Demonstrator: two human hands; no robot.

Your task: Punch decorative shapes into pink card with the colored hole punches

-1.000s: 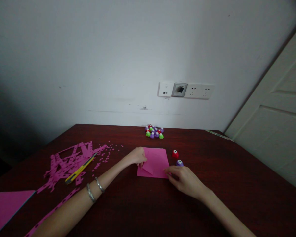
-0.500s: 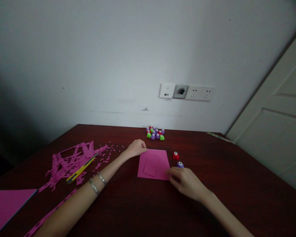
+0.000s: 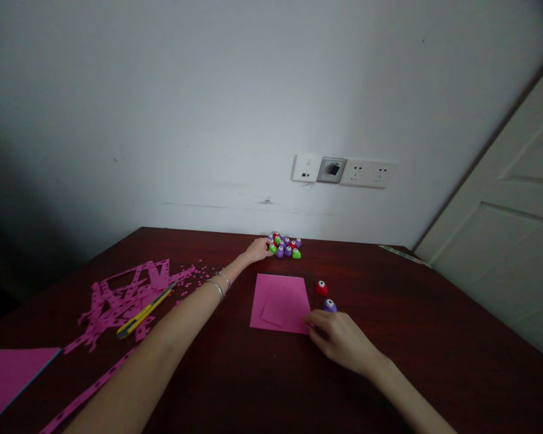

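Observation:
My left hand (image 3: 257, 249) reaches to the back of the table, its thumb and fingers around a green paper punch (image 3: 272, 248) at the left side of a cluster of small red, purple and green punches. At the right edge of a pink foam-like sheet (image 3: 294, 301), my right hand (image 3: 339, 334) pinches the lower corner. A smaller pink rectangle (image 3: 275, 305) lies on that sheet. Just beyond my right hand stand a purple punch (image 3: 330, 305) and a red punch (image 3: 321, 288), apart from the cluster.
On the left lies a heap of punched pink scraps (image 3: 127, 292) with a yellow utility knife (image 3: 147, 310) on it and tiny cut-outs (image 3: 192, 280) beside it. A larger pink sheet (image 3: 13, 380) fills the near left corner. A wall (image 3: 208, 120) stands behind the table.
My left hand has left the top left corner of the pink sheet and moved forward to the punch cluster. My right hand stays at the sheet's lower right corner.

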